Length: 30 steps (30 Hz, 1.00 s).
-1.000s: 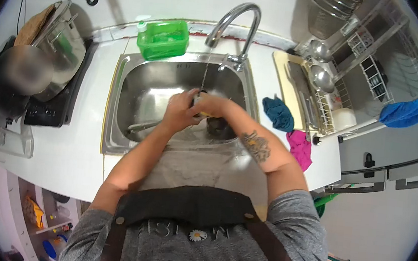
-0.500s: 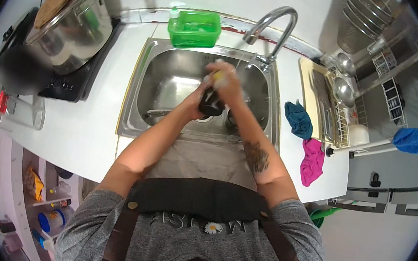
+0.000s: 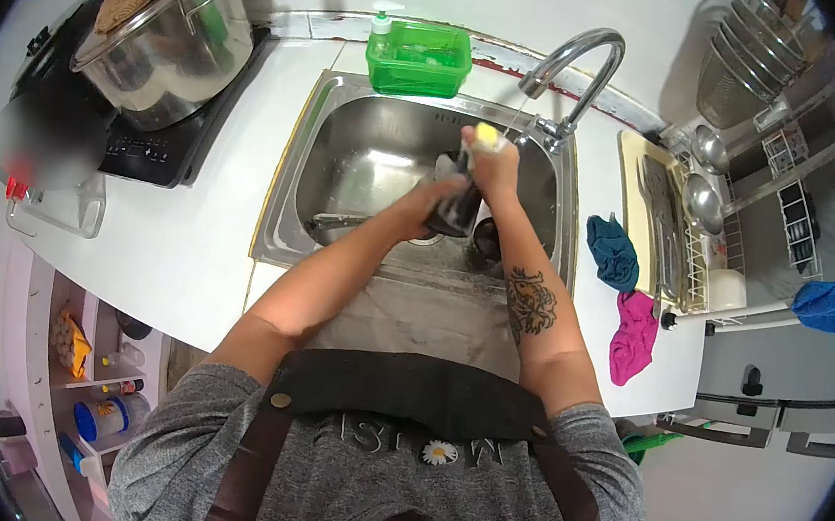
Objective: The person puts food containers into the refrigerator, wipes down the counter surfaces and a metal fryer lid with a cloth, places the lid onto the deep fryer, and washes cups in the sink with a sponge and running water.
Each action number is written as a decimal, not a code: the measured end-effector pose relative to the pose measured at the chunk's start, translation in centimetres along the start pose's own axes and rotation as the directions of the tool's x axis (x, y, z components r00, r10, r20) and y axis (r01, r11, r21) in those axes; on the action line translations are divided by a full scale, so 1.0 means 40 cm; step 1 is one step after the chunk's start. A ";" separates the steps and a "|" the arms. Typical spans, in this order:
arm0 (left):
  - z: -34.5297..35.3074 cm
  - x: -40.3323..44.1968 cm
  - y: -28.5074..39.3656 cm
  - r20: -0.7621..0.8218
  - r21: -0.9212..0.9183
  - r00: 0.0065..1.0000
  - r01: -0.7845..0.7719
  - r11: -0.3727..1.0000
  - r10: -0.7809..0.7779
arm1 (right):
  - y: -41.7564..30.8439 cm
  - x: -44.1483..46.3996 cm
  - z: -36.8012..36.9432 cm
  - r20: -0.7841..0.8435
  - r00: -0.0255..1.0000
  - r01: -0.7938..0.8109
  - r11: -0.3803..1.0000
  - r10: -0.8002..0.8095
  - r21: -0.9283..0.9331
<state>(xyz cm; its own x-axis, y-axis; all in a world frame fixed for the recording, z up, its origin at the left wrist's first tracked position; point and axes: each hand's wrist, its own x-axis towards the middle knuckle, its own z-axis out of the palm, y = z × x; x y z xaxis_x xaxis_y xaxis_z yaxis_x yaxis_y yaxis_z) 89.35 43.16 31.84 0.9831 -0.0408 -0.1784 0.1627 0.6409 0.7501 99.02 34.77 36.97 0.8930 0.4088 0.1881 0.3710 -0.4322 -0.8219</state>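
Over the steel sink (image 3: pixel 357 154), my left hand (image 3: pixel 428 204) is wrapped round a dark, soapy container (image 3: pixel 455 212), held tilted. My right hand (image 3: pixel 495 168) is closed on a yellow sponge (image 3: pixel 487 134) with foam on it, at the container's upper end. A second dark container (image 3: pixel 486 239) stands in the sink beside my right wrist. A long metal utensil (image 3: pixel 336 223) lies at the sink's lower left. Thin water runs from the curved faucet (image 3: pixel 596 72) behind my right hand.
Behind the sink sits a green tub (image 3: pixel 418 75) with a pump bottle. A large pot (image 3: pixel 171 56) stands on the left cooktop. To the right are teal (image 3: pixel 612 252) and pink (image 3: pixel 633 337) cloths, a cream tray (image 3: pixel 639 171) and a dish rack (image 3: pixel 712 229).
The view has shifted, so the sink appears farther right. The dark container is now raised and visible in my left hand, and my right hand has moved to its upper end with the sponge.
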 end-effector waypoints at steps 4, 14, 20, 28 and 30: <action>0.061 -0.036 0.007 -0.224 0.795 0.874 -0.092 0.599 0.432 | 0.019 0.007 0.028 0.212 0.973 0.137 0.968 -0.091 -0.211; 0.049 0.001 0.017 -0.213 0.260 0.950 -0.170 0.950 0.228 | -0.167 0.223 -0.039 0.383 0.922 -0.272 0.792 0.052 0.546; 0.014 0.005 0.018 -0.292 0.295 0.931 -0.131 0.947 0.220 | -0.044 0.260 -0.100 0.265 0.961 0.006 0.951 0.080 -0.311; 0.018 0.019 -0.005 -0.276 0.241 0.961 0.076 0.967 -0.007 | 0.167 0.163 -0.016 -0.211 0.956 -0.198 0.979 0.203 0.045; 0.017 0.022 -0.009 -0.304 0.329 0.952 0.066 0.942 0.039 | 0.080 0.121 -0.061 0.107 0.906 -0.378 0.671 0.409 0.638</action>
<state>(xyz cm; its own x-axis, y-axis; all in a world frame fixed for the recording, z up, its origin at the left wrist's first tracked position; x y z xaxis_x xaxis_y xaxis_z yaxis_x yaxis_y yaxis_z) 90.20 42.37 31.85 0.9168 0.2192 -0.3338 0.2458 0.3489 0.9043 105.12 33.42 36.57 0.9338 0.2798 -0.2228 -0.2509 0.0684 -0.9656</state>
